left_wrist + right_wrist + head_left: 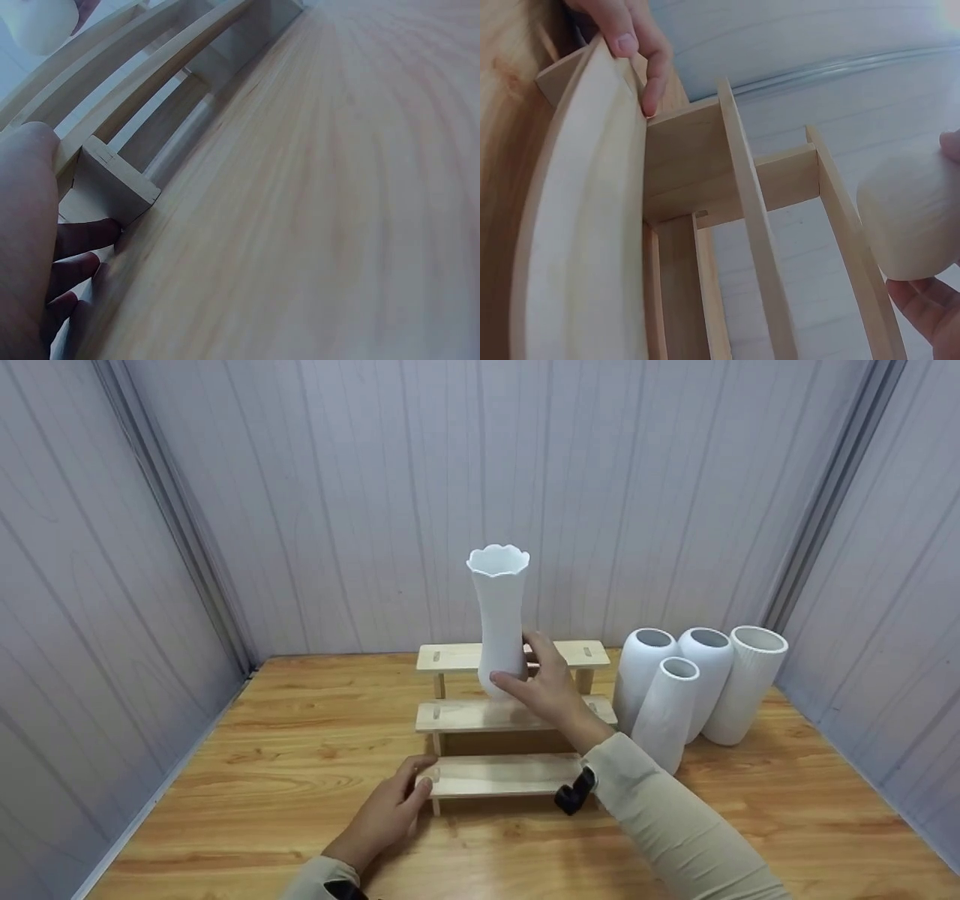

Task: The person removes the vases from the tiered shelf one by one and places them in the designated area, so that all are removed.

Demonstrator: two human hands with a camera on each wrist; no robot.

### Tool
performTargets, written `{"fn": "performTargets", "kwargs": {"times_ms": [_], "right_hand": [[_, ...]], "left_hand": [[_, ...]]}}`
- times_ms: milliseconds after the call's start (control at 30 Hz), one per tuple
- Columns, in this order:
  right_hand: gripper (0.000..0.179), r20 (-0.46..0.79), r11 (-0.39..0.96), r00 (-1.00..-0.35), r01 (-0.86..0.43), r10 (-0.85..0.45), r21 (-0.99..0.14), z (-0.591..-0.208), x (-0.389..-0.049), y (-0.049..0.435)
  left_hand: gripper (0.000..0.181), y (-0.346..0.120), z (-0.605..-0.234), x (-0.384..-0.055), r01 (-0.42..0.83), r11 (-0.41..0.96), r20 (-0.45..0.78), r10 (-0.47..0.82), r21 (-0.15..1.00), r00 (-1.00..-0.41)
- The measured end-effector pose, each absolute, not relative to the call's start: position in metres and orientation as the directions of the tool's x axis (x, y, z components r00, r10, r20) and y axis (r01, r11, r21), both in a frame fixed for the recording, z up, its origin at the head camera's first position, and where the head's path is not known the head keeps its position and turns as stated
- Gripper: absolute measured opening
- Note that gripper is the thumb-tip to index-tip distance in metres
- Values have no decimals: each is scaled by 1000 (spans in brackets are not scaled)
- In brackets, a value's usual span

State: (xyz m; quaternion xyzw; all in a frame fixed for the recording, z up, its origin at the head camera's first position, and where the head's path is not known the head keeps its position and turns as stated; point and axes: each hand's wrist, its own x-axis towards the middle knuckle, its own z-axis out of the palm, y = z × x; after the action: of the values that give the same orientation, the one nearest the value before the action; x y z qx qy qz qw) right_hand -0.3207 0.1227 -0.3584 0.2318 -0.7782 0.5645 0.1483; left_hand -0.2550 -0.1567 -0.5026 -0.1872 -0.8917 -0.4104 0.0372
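My right hand (551, 690) grips a tall white vase (501, 615) low on its body, thumb in front and fingers on the right side. The vase has a scalloped rim and stands upright before the upper tiers of a three-step wooden stand (510, 775). In the right wrist view its rounded bottom (911, 225) shows above the steps, apart from the tabletop. At the lowest step's left end, my left hand (390, 810) holds the stand, thumb over the board and fingers by the side panel (112, 184).
Several white vases cluster right of the stand: a smooth one (637, 667), another behind (709, 675), a ribbed one (750, 682) and a slimmer one (667, 720) in front. Pale panel walls (360, 510) enclose the wooden table (300, 727) at the back and sides.
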Motion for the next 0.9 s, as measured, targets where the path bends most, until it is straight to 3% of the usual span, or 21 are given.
{"fn": "performTargets", "kwargs": {"times_ms": [900], "right_hand": [[71,452,285,-860,-506,-236,-814,-389,-276,161]], "left_hand": [[40,-156,-503,-255,352,579,207,302,736,-930]]}}
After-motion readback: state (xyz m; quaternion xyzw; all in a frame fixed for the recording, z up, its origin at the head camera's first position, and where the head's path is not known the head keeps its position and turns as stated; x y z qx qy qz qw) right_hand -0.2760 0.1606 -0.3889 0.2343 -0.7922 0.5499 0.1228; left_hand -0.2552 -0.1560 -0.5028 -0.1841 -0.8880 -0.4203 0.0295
